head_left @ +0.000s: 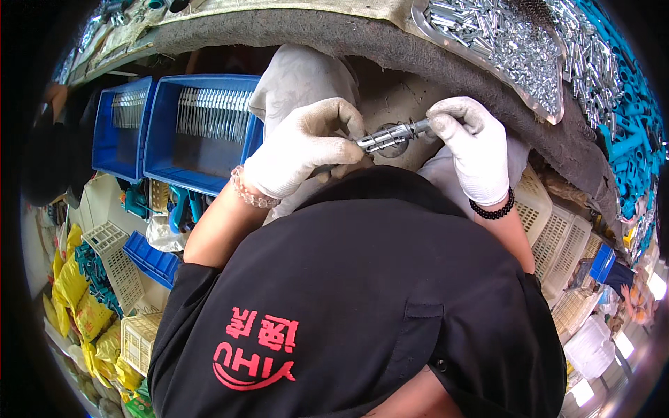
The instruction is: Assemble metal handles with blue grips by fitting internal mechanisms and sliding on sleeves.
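Between my two hands is a slim metal rod assembly (387, 138) with a slotted silver body and a coil around its right part. My left hand (306, 146), in a white glove, pinches its left end between thumb and forefinger. My right hand (477, 150), also gloved in white, grips the right end with thumb and fingertips. The assembly lies nearly level above my lap, its right end a little higher. A round, wire-like ring shows behind its middle, and I cannot tell whether it belongs to it.
Ahead, a bench edge (348, 31) covered in dark cloth curves across. A metal tray (498, 52) of small silver parts sits on it, with teal pieces (631, 143) farther right. At left stand blue bins (198, 166) with rows of metal strips. Pale crates (561, 244) stand at right.
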`<state>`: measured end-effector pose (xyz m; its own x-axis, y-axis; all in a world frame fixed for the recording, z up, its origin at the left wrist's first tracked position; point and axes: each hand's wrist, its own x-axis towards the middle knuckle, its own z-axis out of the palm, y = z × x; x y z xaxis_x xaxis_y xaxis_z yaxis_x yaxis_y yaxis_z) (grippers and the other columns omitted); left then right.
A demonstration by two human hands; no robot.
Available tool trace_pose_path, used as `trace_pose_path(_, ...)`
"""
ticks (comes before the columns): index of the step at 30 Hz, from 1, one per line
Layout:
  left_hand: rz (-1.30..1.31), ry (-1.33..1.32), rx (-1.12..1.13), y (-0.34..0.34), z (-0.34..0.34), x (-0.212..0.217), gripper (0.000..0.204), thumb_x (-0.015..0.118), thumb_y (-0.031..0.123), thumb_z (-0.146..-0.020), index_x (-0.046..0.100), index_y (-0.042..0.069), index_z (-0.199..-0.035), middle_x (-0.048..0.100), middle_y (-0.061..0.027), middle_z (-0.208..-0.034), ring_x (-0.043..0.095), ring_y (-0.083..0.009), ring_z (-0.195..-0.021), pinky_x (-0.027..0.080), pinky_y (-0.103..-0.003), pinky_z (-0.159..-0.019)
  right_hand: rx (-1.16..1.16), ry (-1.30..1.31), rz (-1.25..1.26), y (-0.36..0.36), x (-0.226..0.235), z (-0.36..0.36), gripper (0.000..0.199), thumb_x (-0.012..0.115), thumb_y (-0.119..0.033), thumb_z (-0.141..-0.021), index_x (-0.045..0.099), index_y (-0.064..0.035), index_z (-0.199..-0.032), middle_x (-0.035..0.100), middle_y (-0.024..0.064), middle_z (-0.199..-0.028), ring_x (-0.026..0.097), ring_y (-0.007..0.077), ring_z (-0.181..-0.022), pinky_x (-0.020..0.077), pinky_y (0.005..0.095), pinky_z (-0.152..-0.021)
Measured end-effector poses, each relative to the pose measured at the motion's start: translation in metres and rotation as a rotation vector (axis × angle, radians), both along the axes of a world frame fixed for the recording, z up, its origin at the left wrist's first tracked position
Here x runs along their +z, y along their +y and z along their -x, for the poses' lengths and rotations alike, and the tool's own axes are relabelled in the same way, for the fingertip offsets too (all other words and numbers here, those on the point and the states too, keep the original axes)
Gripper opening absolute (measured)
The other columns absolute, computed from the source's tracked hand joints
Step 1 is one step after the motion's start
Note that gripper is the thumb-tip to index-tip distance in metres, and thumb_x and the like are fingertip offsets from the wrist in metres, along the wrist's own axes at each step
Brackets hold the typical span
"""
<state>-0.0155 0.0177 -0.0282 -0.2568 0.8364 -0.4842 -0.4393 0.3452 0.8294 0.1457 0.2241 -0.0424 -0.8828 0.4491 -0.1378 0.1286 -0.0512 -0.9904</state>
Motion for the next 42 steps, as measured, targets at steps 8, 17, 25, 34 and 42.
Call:
trace_pose_path(8, -0.077, 0.020, -0.068, 0.001, -0.004, -0.003, 0.055, 0.064, 0.011, -0.080, 0.058, -0.004, -0.133, 0.060, -0.0039, -0.085, 0.053, -0.0093, -0.066, 0.043, -0.023, -0.059, 0.020, -0.004, -0.054, -0.002, -0.005, -0.004, 0.012, 0.067, -0.003, -0.094, 0.067, 0.0042, -0.104, 0.065, 0.0021, -0.089, 0.057, 0.0064, -0.080, 0.0476, 0.0212, -0.073)
trace_pose_path(17, -0.030, -0.018, -0.125, 0.001, -0.003, 0.002, 0.057, 0.061, 0.009, -0.080, 0.058, -0.005, -0.135, 0.061, -0.0050, -0.085, 0.053, -0.0104, -0.066, 0.044, -0.023, -0.061, 0.033, 0.037, -0.101, -0.005, 0.002, -0.007, 0.012, 0.067, 0.000, -0.094, 0.067, 0.0043, -0.105, 0.066, 0.0028, -0.091, 0.059, 0.0065, -0.081, 0.0491, 0.0209, -0.073)
trace_pose_path(25, -0.075, -0.065, -0.140, -0.003, -0.001, -0.012, 0.058, 0.063, 0.013, -0.081, 0.058, -0.003, -0.136, 0.058, -0.0017, -0.078, 0.049, -0.0074, -0.064, 0.040, -0.022, -0.058, 0.067, 0.038, -0.106, -0.007, 0.011, -0.010, 0.012, 0.066, 0.003, -0.093, 0.066, 0.0052, -0.105, 0.067, 0.0049, -0.094, 0.064, 0.0077, -0.079, 0.0523, 0.0212, -0.070)
trace_pose_path(34, -0.096, -0.022, -0.100, -0.014, 0.006, -0.009, 0.058, 0.070, 0.018, -0.082, 0.059, -0.003, -0.135, 0.066, -0.0049, -0.095, 0.054, -0.0084, -0.075, 0.044, -0.021, -0.066, 0.004, -0.002, -0.046, -0.001, 0.004, -0.006, 0.014, 0.066, -0.002, -0.094, 0.067, 0.0038, -0.107, 0.067, 0.0040, -0.091, 0.064, 0.0077, -0.083, 0.0517, 0.0213, -0.076)
trace_pose_path(42, 0.209, 0.398, -0.008, -0.116, 0.040, 0.024, 0.051, 0.068, 0.014, -0.081, 0.061, -0.002, -0.129, 0.065, -0.0066, -0.107, 0.058, -0.0107, -0.090, 0.050, -0.026, -0.076, 0.015, -0.071, 0.350, -0.003, -0.020, 0.035, 0.016, 0.062, -0.011, -0.099, 0.063, 0.0020, -0.108, 0.067, 0.0054, -0.090, 0.067, 0.0133, -0.079, 0.0527, 0.0247, -0.072)
